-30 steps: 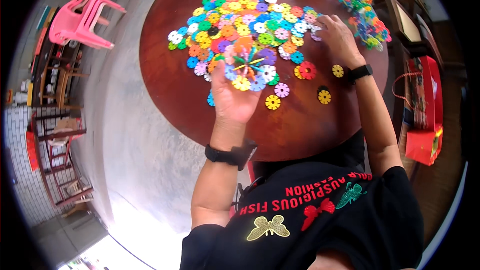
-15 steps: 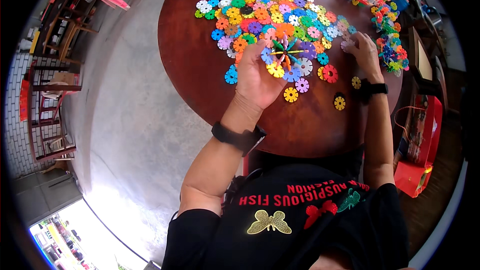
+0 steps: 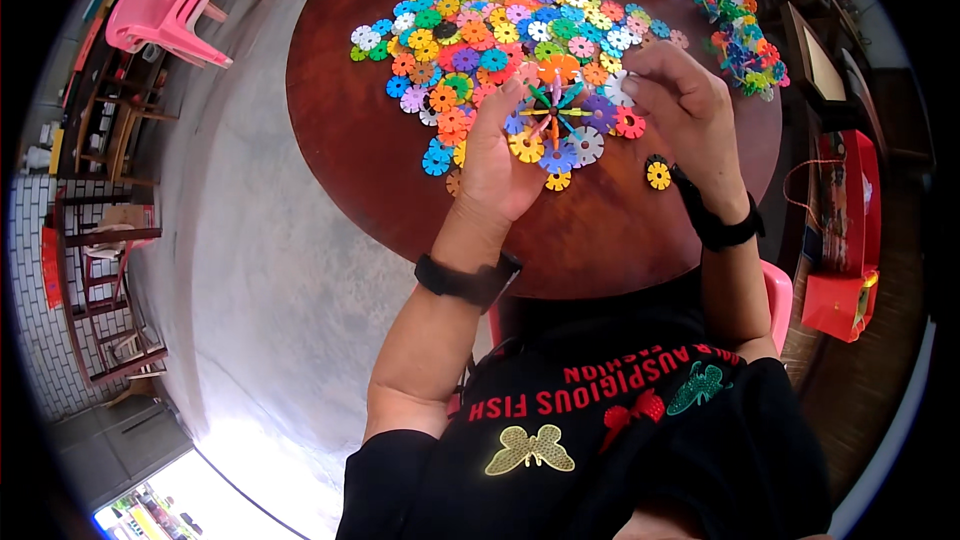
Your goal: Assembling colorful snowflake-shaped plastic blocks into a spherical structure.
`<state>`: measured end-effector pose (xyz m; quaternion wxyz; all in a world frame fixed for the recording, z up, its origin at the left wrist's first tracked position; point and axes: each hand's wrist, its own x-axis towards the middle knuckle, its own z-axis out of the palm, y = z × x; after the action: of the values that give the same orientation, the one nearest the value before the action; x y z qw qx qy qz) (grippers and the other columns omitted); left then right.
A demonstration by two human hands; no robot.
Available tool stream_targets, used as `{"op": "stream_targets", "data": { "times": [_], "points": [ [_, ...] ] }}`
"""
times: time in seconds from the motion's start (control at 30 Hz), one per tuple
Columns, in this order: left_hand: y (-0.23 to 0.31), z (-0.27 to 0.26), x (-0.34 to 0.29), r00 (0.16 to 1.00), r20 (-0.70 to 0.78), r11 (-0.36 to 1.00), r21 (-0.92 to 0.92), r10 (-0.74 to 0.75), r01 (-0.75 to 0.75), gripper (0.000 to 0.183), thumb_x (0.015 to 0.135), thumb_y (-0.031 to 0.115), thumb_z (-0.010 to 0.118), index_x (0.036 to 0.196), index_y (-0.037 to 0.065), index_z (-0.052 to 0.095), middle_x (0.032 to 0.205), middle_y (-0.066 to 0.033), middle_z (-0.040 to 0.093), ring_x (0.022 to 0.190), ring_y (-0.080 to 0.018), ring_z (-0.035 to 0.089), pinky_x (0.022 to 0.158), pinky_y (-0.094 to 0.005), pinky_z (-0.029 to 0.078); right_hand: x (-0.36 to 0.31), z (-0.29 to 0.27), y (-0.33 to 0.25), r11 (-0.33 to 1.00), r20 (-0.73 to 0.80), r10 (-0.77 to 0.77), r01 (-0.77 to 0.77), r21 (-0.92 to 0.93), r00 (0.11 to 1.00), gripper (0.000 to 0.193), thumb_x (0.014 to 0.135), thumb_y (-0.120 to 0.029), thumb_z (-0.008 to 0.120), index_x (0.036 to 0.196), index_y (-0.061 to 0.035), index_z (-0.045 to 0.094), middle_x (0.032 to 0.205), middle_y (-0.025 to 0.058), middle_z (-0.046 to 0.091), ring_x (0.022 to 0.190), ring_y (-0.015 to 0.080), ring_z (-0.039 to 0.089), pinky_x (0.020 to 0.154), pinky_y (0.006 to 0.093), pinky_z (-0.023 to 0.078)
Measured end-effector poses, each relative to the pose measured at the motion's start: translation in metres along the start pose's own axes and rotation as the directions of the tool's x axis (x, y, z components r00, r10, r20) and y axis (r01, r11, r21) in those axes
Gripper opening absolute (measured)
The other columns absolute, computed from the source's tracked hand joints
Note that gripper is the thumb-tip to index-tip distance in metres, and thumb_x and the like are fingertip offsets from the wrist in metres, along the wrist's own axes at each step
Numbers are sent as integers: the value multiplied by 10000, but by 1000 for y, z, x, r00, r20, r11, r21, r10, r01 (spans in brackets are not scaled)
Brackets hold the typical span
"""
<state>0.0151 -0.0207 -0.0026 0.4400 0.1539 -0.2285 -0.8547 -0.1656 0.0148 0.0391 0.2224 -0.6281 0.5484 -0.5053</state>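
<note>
My left hand is closed around the left side of a round cluster of interlocking flower-shaped plastic discs. Orange, purple, blue, yellow and pale discs ring its outside, and several others stand edge-on at its centre. Beside the cluster's right edge, my right hand pinches a whitish notched disc between thumb and fingers. Whether that disc touches the cluster I cannot tell. Just beyond both hands spreads a flat pile of loose discs in many colours.
The round dark-red table carries a yellow disc near my right wrist. A chain of joined discs lies along the far right. Pink plastic chairs stand at the far left, and a red bag is at the right.
My right hand has come left from the table's right side to the cluster, with a whitish disc in its fingers. My left hand still holds the cluster. The whole view has shifted slightly.
</note>
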Motion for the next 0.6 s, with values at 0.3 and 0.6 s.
{"op": "stream_targets", "data": {
  "times": [0.3,0.6],
  "points": [
    [-7,-3,4,994,-103,999,11,-38,39,406,898,319,528,1163,12,523,1052,-132,625,974,-241,623,854,-381,507,4,-10,13,993,-62,24,-31,-114,998,82,795,-45,644,831,-11,579,659,45,580,559,93,517,531,248,414],
    [-7,-2,4,975,-211,998,4,-62,65,439,848,324,631,1163,44,511,1065,-85,586,979,-240,613,837,-389,512,-5,-55,80,886,268,188,-45,-462,945,83,745,-47,582,788,23,577,708,159,595,704,329,596,636,391,461]
  ]
}}
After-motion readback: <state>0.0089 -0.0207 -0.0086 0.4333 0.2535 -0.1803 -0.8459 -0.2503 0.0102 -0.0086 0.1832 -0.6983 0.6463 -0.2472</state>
